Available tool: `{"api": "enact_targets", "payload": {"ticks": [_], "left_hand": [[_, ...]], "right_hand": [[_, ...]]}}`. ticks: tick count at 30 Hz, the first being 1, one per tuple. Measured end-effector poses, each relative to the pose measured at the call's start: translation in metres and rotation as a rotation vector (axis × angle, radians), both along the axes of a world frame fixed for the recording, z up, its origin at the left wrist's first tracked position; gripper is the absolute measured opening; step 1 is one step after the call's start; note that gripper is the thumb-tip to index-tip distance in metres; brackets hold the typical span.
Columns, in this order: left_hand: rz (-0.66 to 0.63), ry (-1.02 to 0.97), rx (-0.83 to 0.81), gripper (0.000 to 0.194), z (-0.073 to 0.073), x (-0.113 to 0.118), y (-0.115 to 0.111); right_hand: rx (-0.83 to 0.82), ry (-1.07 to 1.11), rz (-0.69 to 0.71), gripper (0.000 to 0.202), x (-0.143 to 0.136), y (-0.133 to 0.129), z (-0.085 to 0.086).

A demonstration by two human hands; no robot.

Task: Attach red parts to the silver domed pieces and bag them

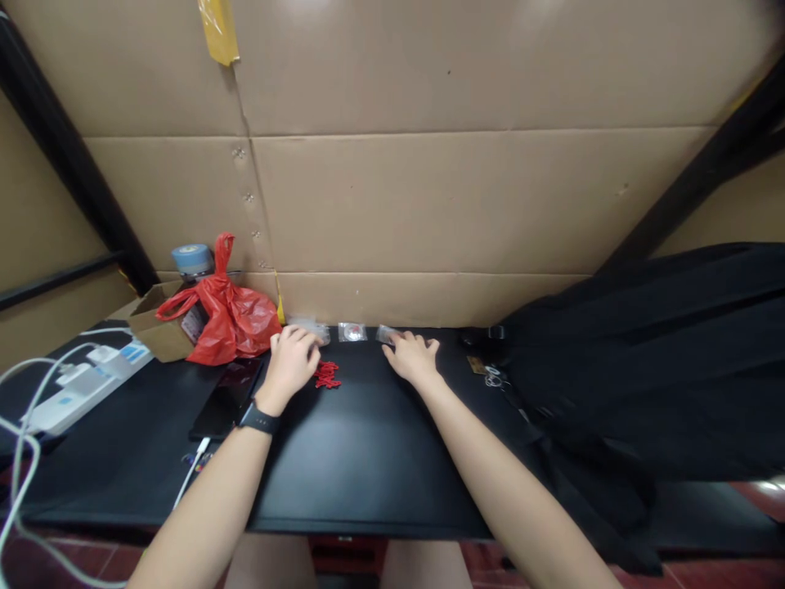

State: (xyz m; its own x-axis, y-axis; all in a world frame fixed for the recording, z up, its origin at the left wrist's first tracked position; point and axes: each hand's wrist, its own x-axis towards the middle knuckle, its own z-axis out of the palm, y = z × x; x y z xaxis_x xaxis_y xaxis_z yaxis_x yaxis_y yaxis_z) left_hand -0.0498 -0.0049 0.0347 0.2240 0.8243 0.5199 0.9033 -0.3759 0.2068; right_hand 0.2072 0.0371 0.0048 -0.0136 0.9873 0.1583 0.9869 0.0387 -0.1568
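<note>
My left hand rests at the back of the black table, its loosely bent fingers apart over some clear plastic packets. Just right of its thumb lies a small bundle of red knotted cord. My right hand reaches to the back edge with spread fingers, touching or just over another small clear packet that it partly covers. Between the two hands lies a clear packet with a round red-and-white item inside. Neither hand visibly grips anything.
At left are a red plastic bag, a cardboard box, a blue-lidded container, a white power strip with cables and a dark phone. Black fabric and a key ring lie right. Cardboard walls the back.
</note>
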Motion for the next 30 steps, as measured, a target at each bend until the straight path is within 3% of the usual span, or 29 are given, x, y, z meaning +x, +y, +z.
{"api": "enact_targets", "payload": {"ticks": [5, 10, 15, 23, 30], "left_hand": [[-0.139, 0.069, -0.197, 0.017, -0.009, -0.016, 0.011], [-0.187, 0.11, -0.288, 0.022, -0.019, -0.01, 0.013], [-0.23, 0.097, -0.293, 0.016, -0.016, -0.013, 0.014], [-0.26, 0.07, -0.232, 0.01, -0.022, -0.009, 0.014], [-0.26, 0.021, -0.21, 0.012, -0.017, -0.006, 0.011]], "right_hand": [[0.0, 0.039, 0.07, 0.047, 0.004, 0.011, 0.004], [-0.065, 0.105, 0.154, 0.047, 0.05, -0.001, 0.008], [-0.22, 0.252, 0.308, 0.045, 0.08, -0.01, 0.009], [-0.143, 0.24, 0.224, 0.029, 0.077, -0.012, 0.012], [-0.052, 0.379, 0.251, 0.035, 0.068, -0.018, 0.019]]}}
